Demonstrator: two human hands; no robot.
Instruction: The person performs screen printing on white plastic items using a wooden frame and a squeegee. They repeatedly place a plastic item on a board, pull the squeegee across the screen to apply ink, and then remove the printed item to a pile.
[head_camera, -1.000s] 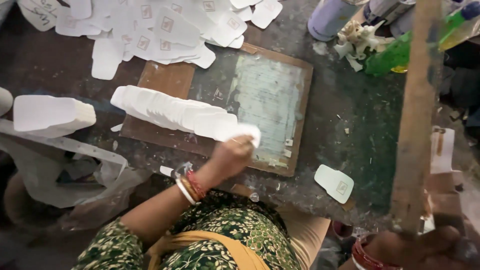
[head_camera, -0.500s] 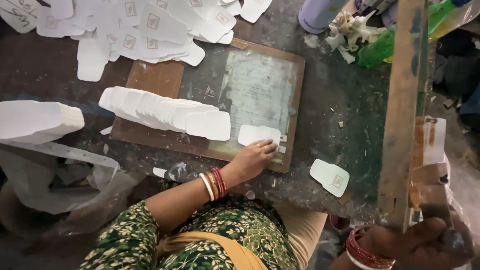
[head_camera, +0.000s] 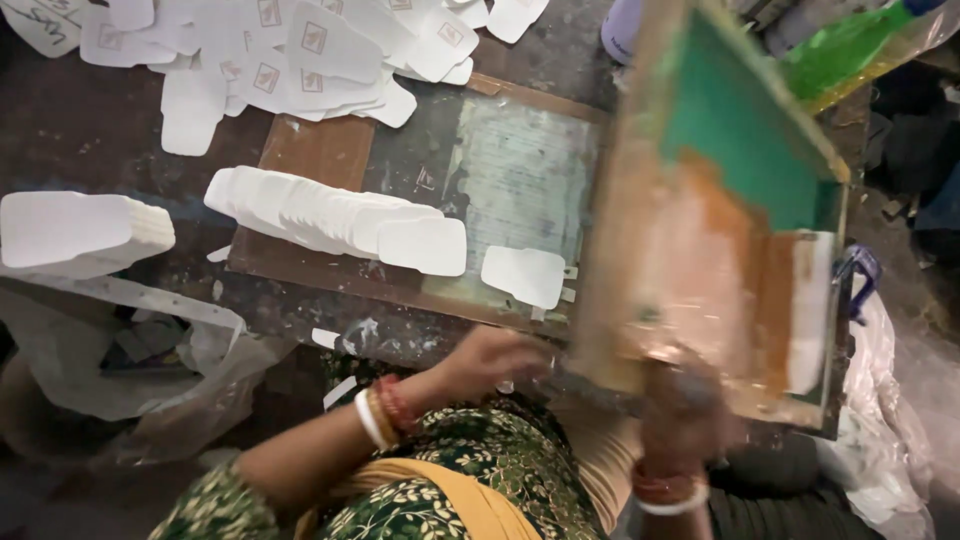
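Under frame (head_camera: 720, 230): both hands (fingers curled)

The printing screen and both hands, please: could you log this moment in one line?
right hand: grips printing screen | left hand: at frame corner | blank card: on board

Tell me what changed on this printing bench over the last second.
The left hand laid a blank white card on the glass plate, let go and drew back to the bench edge. The right hand swung the wooden screen frame from upright down toward the card. The fanned row of blanks and the printed cards stayed put.
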